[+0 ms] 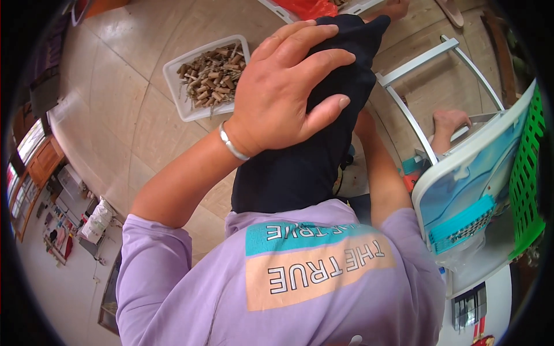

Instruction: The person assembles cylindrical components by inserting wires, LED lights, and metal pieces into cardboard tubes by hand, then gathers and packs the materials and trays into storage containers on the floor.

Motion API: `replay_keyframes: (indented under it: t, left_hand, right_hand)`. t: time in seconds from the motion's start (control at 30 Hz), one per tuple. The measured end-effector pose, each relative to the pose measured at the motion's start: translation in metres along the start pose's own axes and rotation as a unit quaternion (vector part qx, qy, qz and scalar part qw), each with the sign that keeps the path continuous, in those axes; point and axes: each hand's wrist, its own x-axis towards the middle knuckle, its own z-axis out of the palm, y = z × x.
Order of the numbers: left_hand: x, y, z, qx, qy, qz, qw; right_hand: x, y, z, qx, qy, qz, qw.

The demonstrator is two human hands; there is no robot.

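Note:
My left hand [283, 81] lies over the dark trouser leg [283, 179], palm down, its fingers spread and holding nothing. A silver bracelet [230, 142] circles the wrist. To the left of this hand, a white plastic tray [175, 86] on the floor holds a heap of short brown cylinders [210, 75] mixed with dry stalks. My right hand [362, 123] reaches down along the right side of the leg. Its fingers are hidden behind the dark cloth, so what they touch does not show.
At right stands a table [424, 196] with a blue patterned top and a pale metal frame [412, 130]. It carries a teal basket [461, 225], a clear plastic bag [464, 254] and a green basket [528, 173]. A red plastic bag [306, 8] lies at the top. Bare feet show nearby.

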Motion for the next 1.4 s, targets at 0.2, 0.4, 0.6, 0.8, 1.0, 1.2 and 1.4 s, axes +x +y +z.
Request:
replay_keyframes:
  t: [0.2, 0.4, 0.6, 0.8, 1.0, 1.2, 1.4]
  left_hand:
    - [-0.001, -0.016, -0.003, -0.035, -0.001, -0.006, 0.999]
    - [0.007, -0.022, 0.003, -0.053, -0.005, 0.014, 0.999]
    - [0.012, -0.022, 0.006, -0.078, -0.005, 0.018, 0.997]
    - [0.012, -0.021, 0.000, -0.090, -0.035, -0.013, 0.995]
    - [0.016, -0.018, -0.002, -0.091, -0.051, -0.031, 0.994]
    - [0.016, -0.014, 0.000, -0.053, -0.015, -0.038, 0.998]
    - [0.010, -0.016, 0.000, -0.036, -0.010, -0.039, 0.999]
  right_hand:
    - [-0.084, 0.018, -0.016, 0.047, -0.254, 0.066, 0.964]
    - [-0.126, -0.044, -0.066, 0.026, -0.279, 0.080, 0.957]
    - [-0.120, -0.048, -0.082, 0.126, -0.076, 0.100, 0.984]
    - [-0.086, -0.064, -0.104, 0.185, 0.047, 0.183, 0.964]
    - [-0.061, -0.004, -0.091, 0.195, 0.083, 0.365, 0.907]
    - [-0.035, 0.032, -0.071, 0.064, 0.156, 0.426, 0.889]
    - [-0.033, 0.092, -0.031, -0.082, 0.164, 0.266, 0.946]
